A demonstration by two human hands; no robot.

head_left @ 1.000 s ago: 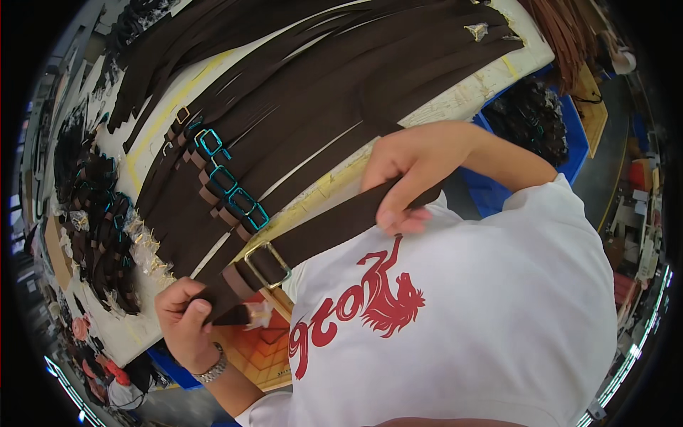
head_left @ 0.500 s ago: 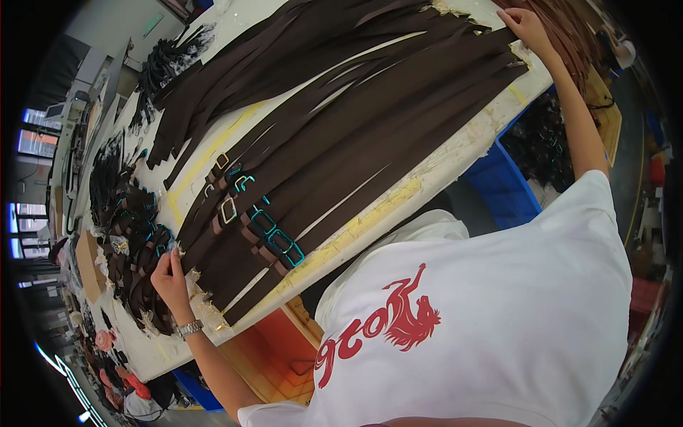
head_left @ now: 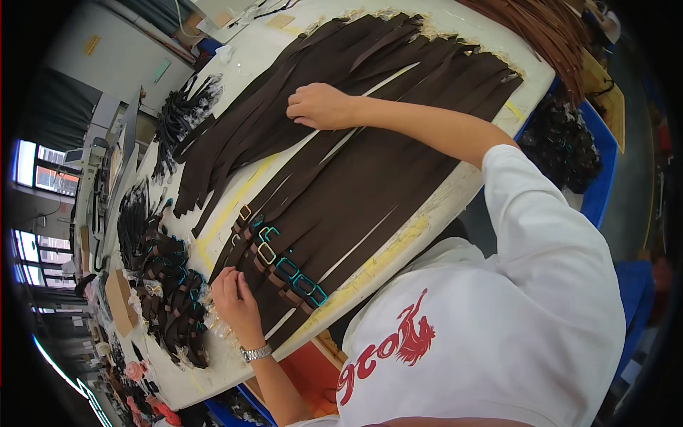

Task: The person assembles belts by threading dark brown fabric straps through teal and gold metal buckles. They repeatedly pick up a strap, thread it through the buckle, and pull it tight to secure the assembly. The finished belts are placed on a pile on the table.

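Note:
Dark brown flat straps (head_left: pixel 384 178) lie side by side across the table, running from near left to far right. A row of buckles (head_left: pixel 287 268), some turquoise-edged and some pale metal, sits on the straps near their left ends. My left hand (head_left: pixel 238 306), with a metal watch (head_left: pixel 256 352) at the wrist, is at those ends beside the buckles. Its fingers are bent in, and what they hold, if anything, is hidden. My right hand (head_left: pixel 320 107) is over the farther bundle of brown straps (head_left: pixel 270 114), fingers curled together; their tips hide any strap in them.
A pile of buckled straps (head_left: pixel 174 302) lies left of my left hand, with a dark tasselled bunch (head_left: pixel 181 117) behind. Lighter brown strips (head_left: pixel 523 28) hang over the far right corner. A blue bin (head_left: pixel 601 149) of dark pieces stands beside the table's right edge.
My right hand has left the straps' far right ends and moved left over the farther bundle. My left hand has shifted right and down in the picture, and the whole view has shifted.

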